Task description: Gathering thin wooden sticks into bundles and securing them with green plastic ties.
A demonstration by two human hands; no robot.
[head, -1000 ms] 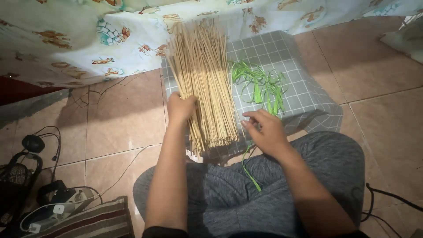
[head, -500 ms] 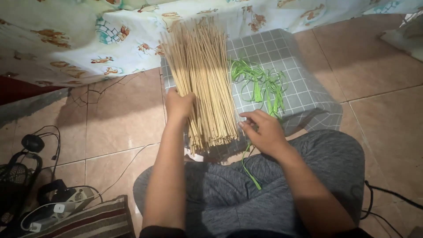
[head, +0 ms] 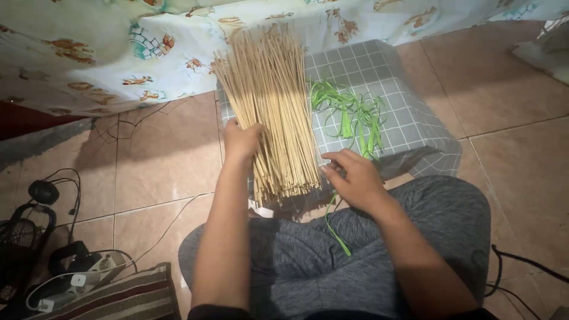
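Pale bamboo sticks (head: 274, 106) fan from 12 toward 6 o'clock on the grey checked cloth (head: 403, 118), your left hand (head: 242, 141) gripping their left edge, while your right hand (head: 354, 176), fingers loosely spread and empty, touches the cut ends beside the green strips (head: 354, 112).

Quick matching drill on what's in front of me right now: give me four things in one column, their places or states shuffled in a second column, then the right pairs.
Things:
1. left hand
2. right hand
3. green strips
4. power strip

Places or states:
A. lying loose on the grey checked cloth, right of the sticks
B. on the tiled floor at lower left, among cables
C. gripping the left side of the bundle of thin tan sticks
D. fingertips at the bundle's right edge, near its lower end

Pairs: 1-C, 2-D, 3-A, 4-B
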